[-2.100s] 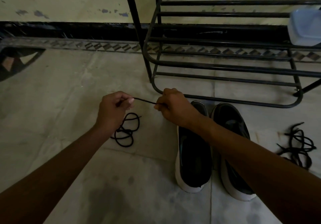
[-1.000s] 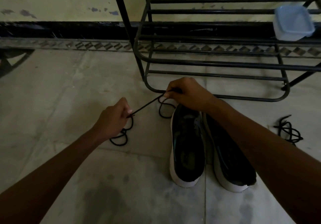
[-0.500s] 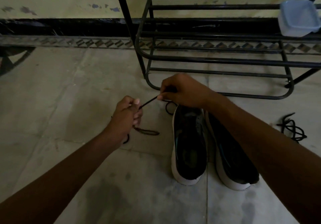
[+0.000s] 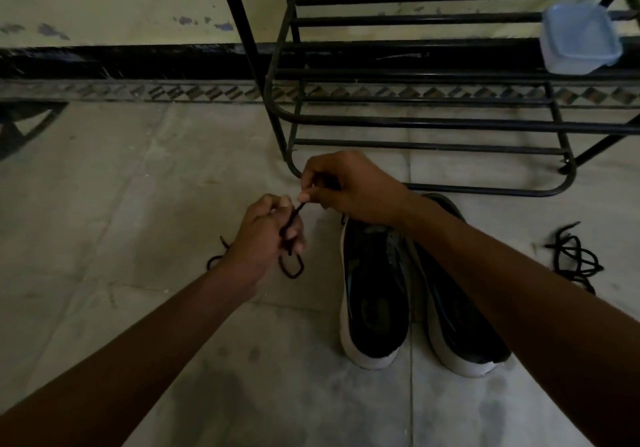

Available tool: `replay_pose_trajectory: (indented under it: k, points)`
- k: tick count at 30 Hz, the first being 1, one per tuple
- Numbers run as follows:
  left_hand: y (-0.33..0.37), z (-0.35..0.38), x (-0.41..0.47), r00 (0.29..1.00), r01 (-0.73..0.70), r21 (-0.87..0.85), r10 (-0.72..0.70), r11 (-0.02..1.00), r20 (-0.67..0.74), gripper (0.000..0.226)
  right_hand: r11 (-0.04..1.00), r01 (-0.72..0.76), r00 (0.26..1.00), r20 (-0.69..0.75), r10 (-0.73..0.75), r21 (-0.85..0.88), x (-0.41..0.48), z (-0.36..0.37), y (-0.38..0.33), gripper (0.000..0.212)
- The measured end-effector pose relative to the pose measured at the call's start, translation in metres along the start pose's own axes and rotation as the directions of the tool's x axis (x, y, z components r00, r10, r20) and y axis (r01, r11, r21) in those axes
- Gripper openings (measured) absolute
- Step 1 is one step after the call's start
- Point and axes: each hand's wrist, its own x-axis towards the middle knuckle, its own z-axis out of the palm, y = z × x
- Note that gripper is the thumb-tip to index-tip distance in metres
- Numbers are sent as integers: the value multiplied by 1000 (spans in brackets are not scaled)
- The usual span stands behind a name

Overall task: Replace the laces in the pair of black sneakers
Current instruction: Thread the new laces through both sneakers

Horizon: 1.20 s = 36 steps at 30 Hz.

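Observation:
Two black sneakers with white soles stand side by side on the floor, the left sneaker and the right sneaker, both without laces, toes pointing away from me. My left hand grips a black lace with curled fingers; a loop of it hangs below the hand to the floor. My right hand pinches the same lace just above, over the left sneaker's toe end. The two hands are almost touching. My right forearm crosses over the right sneaker.
A black metal shoe rack stands right behind the sneakers against the wall, with a pale blue plastic box on a shelf. A tangle of black laces lies on the floor to the right. Tiled floor stretches to the left.
My left hand has moved up and right toward my right hand, gathering the lace so the taut stretch between them has shrunk. The loose coil on the floor has become smaller.

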Motion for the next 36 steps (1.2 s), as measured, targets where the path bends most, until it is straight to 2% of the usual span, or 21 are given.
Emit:
replay_pose_trajectory:
  k: [2, 3, 4, 5, 6, 7, 8, 9, 10, 11, 13, 14, 16, 17, 19, 22, 25, 28, 32, 34, 36]
  points:
    - [-2, -8, 2, 993, -32, 138, 48, 990, -110, 27, 999, -27, 1000, 2, 27, 35, -2, -12, 4, 19]
    - [-3, -17, 5, 981, -52, 337, 111, 940, -160, 26, 998, -37, 999, 6, 37, 50, -2, -19, 7, 19]
    - [-4, -29, 8, 971, -61, 611, 189, 789, -147, 23, 996, -50, 999, 4, 49, 76, -4, -26, 10, 17]
    - [-6, -41, 11, 974, -43, 845, 210, 533, -83, 19, 991, -62, 998, -6, 63, 115, -4, -32, 13, 13]
    - [-9, -50, 10, 987, -27, 958, 162, 284, -20, 15, 986, -66, 997, -25, 71, 155, -5, -38, 16, 10]
    - [-11, -55, 8, 998, -16, 991, 68, 131, 7, 13, 980, -55, 996, -52, 66, 189, -5, -42, 18, 8]
    - [-15, -56, 7, 1000, -17, 995, -17, 97, 18, 14, 975, -40, 996, -72, 57, 218, -5, -45, 18, 7]
    - [-19, -54, 5, 998, -17, 988, -64, 151, 26, 16, 968, -34, 996, -73, 54, 247, -5, -46, 18, 7]
    - [-21, -48, 3, 998, -26, 961, -42, 275, 39, 18, 961, -40, 997, -51, 56, 272, -5, -46, 16, 8]
    - [-21, -41, 1, 999, -49, 893, 35, 447, 38, 21, 956, -54, 998, -6, 58, 287, -6, -43, 13, 8]
    - [-14, -22, -1, 986, -118, 599, 164, 792, -22, 25, 954, -77, 994, 96, 51, 288, -6, -34, 7, 9]
    - [-9, -13, -1, 985, -132, 408, 165, 904, -48, 26, 953, -80, 990, 131, 43, 293, -6, -29, 5, 10]
    - [0, 1, -1, 995, -87, 124, 93, 988, -43, 24, 945, -81, 989, 144, 37, 316, -6, -21, 1, 10]
    - [4, 6, -3, 998, -63, 52, 64, 997, -16, 23, 941, -88, 991, 125, 50, 327, -6, -19, 0, 11]
    - [5, 11, -4, 998, -59, 46, 60, 997, -8, 25, 930, -119, 993, 67, 101, 347, -7, -22, 1, 13]
    - [-2, 6, 3, 970, -84, 306, 148, 948, -192, 28, 895, -137, 990, 35, 134, 424, -12, -36, 9, 9]
    - [-9, -10, 11, 941, -21, 635, 230, 772, -248, 25, 836, -129, 991, 46, 123, 533, -20, -46, 19, 13]
    - [-14, -16, 14, 957, -5, 737, 217, 675, -193, 20, 717, -159, 987, 102, 123, 679, -28, -43, 21, 19]
    - [-16, -8, 12, 971, -52, 818, 221, 573, -93, 10, 457, -199, 979, 193, 61, 867, -34, -37, 21, 35]
    - [-15, -1, 7, 976, -90, 831, 213, 550, -36, 8, 421, -180, 981, 192, 15, 889, -36, -34, 21, 38]
    - [-15, 2, 3, 978, -133, 828, 208, 544, 21, 6, 475, -128, 989, 147, -5, 871, -38, -31, 21, 34]
